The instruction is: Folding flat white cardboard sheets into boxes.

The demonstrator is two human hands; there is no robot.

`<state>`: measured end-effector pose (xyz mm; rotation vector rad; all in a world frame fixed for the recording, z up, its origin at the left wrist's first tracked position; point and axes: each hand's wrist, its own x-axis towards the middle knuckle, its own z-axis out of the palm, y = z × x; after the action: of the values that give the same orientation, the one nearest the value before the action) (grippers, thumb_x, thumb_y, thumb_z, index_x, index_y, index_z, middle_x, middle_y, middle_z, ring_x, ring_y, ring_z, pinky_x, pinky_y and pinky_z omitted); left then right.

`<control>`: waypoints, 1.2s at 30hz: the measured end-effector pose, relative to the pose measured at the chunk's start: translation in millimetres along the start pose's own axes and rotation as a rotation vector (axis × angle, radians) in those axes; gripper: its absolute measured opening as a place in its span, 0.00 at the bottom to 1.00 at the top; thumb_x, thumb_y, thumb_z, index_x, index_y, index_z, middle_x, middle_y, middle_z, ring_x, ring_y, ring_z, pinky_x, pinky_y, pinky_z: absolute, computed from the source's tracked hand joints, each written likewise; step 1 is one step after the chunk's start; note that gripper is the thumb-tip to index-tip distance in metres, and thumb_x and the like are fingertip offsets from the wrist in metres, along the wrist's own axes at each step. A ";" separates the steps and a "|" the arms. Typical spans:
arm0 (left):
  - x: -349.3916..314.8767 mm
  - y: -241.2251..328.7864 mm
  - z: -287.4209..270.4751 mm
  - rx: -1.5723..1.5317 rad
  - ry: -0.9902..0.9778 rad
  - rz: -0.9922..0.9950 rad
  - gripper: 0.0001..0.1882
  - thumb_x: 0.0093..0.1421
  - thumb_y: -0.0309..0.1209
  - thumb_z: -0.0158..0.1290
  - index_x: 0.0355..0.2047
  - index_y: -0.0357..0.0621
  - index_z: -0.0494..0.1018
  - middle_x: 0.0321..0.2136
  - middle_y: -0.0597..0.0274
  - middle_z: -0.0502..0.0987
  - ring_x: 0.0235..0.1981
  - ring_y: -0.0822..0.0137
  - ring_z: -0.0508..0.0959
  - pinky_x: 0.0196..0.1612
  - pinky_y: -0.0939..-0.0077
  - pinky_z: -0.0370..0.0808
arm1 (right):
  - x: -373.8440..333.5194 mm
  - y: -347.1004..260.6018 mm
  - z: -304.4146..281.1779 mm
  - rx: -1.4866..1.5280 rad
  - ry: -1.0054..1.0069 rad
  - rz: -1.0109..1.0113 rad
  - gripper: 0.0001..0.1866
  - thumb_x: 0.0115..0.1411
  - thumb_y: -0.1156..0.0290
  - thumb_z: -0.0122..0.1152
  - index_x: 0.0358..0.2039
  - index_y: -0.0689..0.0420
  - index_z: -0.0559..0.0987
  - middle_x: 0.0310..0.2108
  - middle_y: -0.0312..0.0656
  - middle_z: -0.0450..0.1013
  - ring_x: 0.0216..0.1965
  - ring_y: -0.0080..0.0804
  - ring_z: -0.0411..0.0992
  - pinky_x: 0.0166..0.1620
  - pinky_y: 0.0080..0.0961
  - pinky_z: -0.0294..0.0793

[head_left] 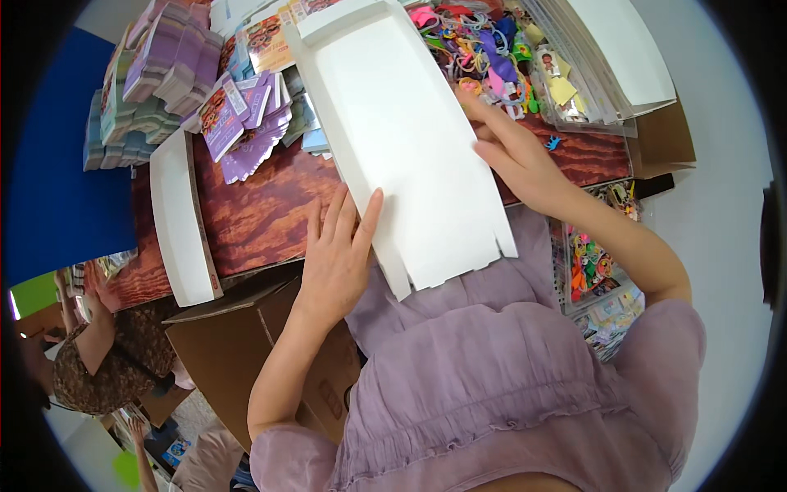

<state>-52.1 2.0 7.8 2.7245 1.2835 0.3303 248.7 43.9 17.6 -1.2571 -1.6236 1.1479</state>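
left hand (338,258), nearer, lies against the left wall of the white cardboard tray (434,180); tray sits between hands, long axis running away, leaning left; right hand (518,162) touches its right edge farther out; neither grip's closure can be told

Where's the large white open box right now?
Head view, upper centre: the box is between the left hand and right hand, overhanging the near edge of the table.

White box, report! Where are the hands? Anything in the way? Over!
White box open, near end unfolded. Left hand at left wall, right hand at right edge. Beside it: purple cards left, trinkets right.
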 end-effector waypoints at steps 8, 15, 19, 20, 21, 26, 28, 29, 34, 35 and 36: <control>-38.8 0.4 5.8 0.072 0.122 0.110 0.27 0.53 0.26 0.56 0.57 0.46 0.78 0.38 0.62 0.71 0.41 0.61 0.74 0.54 0.57 0.73 | -52.6 -14.9 -15.2 -1.002 -0.288 -0.501 0.18 0.57 0.75 0.58 0.48 0.64 0.79 0.67 0.53 0.66 0.67 0.52 0.64 0.56 0.40 0.71; -21.5 -0.2 -8.0 -0.098 -0.035 0.343 0.19 0.53 0.24 0.57 0.48 0.40 0.80 0.41 0.60 0.75 0.38 0.61 0.76 0.41 0.68 0.75 | -54.4 -8.0 -16.5 -1.000 -0.589 -0.677 0.10 0.55 0.71 0.60 0.36 0.62 0.78 0.58 0.51 0.73 0.61 0.46 0.69 0.49 0.37 0.71; -12.4 -6.3 -0.2 -0.248 0.104 0.291 0.19 0.51 0.23 0.57 0.45 0.37 0.78 0.39 0.58 0.77 0.36 0.59 0.77 0.39 0.67 0.77 | -36.6 -5.1 -11.5 -0.840 -0.550 -0.684 0.11 0.52 0.70 0.60 0.35 0.61 0.77 0.44 0.47 0.75 0.50 0.43 0.73 0.45 0.35 0.72; -7.1 -7.3 5.0 -0.249 0.104 0.288 0.19 0.51 0.23 0.57 0.45 0.37 0.78 0.39 0.58 0.77 0.36 0.59 0.77 0.39 0.67 0.77 | -30.0 -2.9 -7.2 -0.764 -0.390 -0.716 0.11 0.51 0.69 0.60 0.34 0.60 0.76 0.40 0.45 0.74 0.47 0.42 0.73 0.43 0.34 0.72; 0.6 -7.4 10.6 -0.214 0.137 0.197 0.19 0.51 0.23 0.57 0.45 0.37 0.78 0.38 0.58 0.77 0.37 0.58 0.77 0.38 0.66 0.77 | -20.7 1.9 -2.3 -0.746 -0.322 -0.752 0.10 0.51 0.70 0.60 0.33 0.60 0.76 0.38 0.43 0.73 0.43 0.40 0.73 0.40 0.33 0.72; 15.9 -4.7 25.5 -0.140 0.201 0.117 0.16 0.48 0.21 0.57 0.40 0.39 0.78 0.36 0.58 0.76 0.34 0.58 0.77 0.34 0.66 0.76 | -11.6 23.6 12.4 -0.808 -0.327 -0.746 0.10 0.51 0.71 0.61 0.34 0.60 0.76 0.33 0.39 0.70 0.37 0.36 0.72 0.37 0.33 0.72; 16.6 0.3 19.9 -0.114 0.252 0.110 0.16 0.47 0.21 0.58 0.40 0.39 0.78 0.35 0.59 0.76 0.33 0.59 0.77 0.34 0.67 0.76 | -12.0 26.2 12.8 -0.776 -0.278 -0.763 0.10 0.50 0.71 0.61 0.34 0.59 0.77 0.32 0.39 0.69 0.35 0.35 0.71 0.36 0.33 0.71; 16.5 2.0 17.4 -0.085 0.302 0.112 0.16 0.47 0.21 0.58 0.39 0.40 0.78 0.34 0.60 0.76 0.32 0.60 0.77 0.33 0.67 0.76 | -13.3 25.9 13.9 -0.756 -0.211 -0.763 0.10 0.49 0.72 0.62 0.33 0.59 0.76 0.31 0.39 0.69 0.35 0.35 0.71 0.36 0.32 0.71; 17.5 3.0 18.6 -0.126 0.189 0.058 0.14 0.50 0.19 0.63 0.39 0.40 0.80 0.33 0.58 0.79 0.33 0.57 0.80 0.34 0.65 0.78 | -17.9 32.4 11.7 -0.816 -0.223 -0.832 0.10 0.48 0.73 0.65 0.32 0.60 0.77 0.34 0.39 0.71 0.35 0.37 0.72 0.35 0.33 0.72; 16.2 1.3 18.4 -0.157 0.167 0.025 0.14 0.51 0.19 0.63 0.39 0.40 0.80 0.34 0.57 0.80 0.34 0.57 0.81 0.34 0.65 0.78 | -19.7 34.6 11.1 -0.830 -0.275 -0.836 0.13 0.49 0.72 0.66 0.36 0.60 0.79 0.38 0.41 0.73 0.39 0.39 0.73 0.39 0.34 0.73; 16.0 -0.7 19.7 -0.160 0.163 0.027 0.14 0.51 0.19 0.63 0.39 0.40 0.80 0.34 0.57 0.80 0.34 0.57 0.81 0.34 0.65 0.78 | -21.3 35.8 11.0 -0.844 -0.326 -0.839 0.16 0.50 0.70 0.67 0.39 0.61 0.80 0.42 0.42 0.74 0.43 0.40 0.73 0.42 0.36 0.74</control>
<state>-38.0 14.6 -9.0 2.6273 1.2004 0.6413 253.1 24.8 -20.8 -0.6581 -2.6603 0.1105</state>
